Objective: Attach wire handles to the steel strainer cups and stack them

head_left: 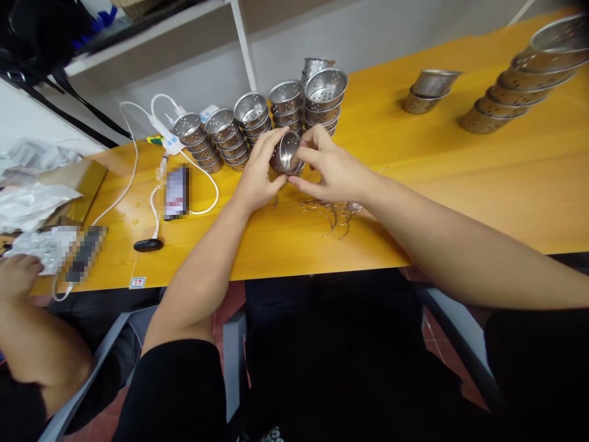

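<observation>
1. wires (338, 213): thin, curved, loose on the bench (276, 252), just beside the right hand (306, 158).
2. left hand (273, 158): gripping one perforated metal cup (283, 149), tilted, between both hands.
3. right hand: fingers bent at the cup's mouth; whether pinching anything, cannot tell. step, as judged: rim work; next move calls for steady left hold.
4. cup stacks (252, 118): behind.

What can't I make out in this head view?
All in the head view:
Held cup: outer wall partly covered by the left hand.
Wires: some hidden behind the right forearm.
Whether the right hand pinches a wire: too small to tell.
Phone screens: blurred by pixelation.
Rightmost stack: top cup cut by the right edge.
</observation>
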Demonstrator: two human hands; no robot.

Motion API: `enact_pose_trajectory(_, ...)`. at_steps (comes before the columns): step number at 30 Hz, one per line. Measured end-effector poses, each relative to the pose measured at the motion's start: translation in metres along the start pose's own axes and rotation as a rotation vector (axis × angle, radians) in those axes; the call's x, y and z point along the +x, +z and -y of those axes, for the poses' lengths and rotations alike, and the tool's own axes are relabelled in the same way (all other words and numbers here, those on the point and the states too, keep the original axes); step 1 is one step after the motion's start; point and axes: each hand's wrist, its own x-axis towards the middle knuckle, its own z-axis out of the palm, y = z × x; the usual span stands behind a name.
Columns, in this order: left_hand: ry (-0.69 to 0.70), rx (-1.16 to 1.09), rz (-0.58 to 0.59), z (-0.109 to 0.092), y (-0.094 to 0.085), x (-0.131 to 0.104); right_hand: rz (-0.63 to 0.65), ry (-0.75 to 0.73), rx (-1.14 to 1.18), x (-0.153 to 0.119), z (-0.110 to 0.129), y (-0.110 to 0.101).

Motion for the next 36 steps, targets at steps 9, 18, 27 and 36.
enact_pose_trajectory(9,0.006,0.012,-0.014,-0.002,-0.006,0.002,-0.069,0.087,0.079,0.006,0.002,-0.006)
enact_pose_trajectory(18,0.059,0.022,-0.007,-0.004,-0.008,0.004,-0.118,0.115,0.094,0.007,0.002,-0.013)
enact_pose_trajectory(27,-0.117,-0.014,-0.101,0.025,-0.006,-0.008,0.124,-0.004,0.194,0.003,-0.020,-0.040)
enact_pose_trajectory(36,-0.206,-0.072,-0.131,0.051,0.016,-0.018,0.427,0.060,-0.028,-0.004,-0.076,-0.061)
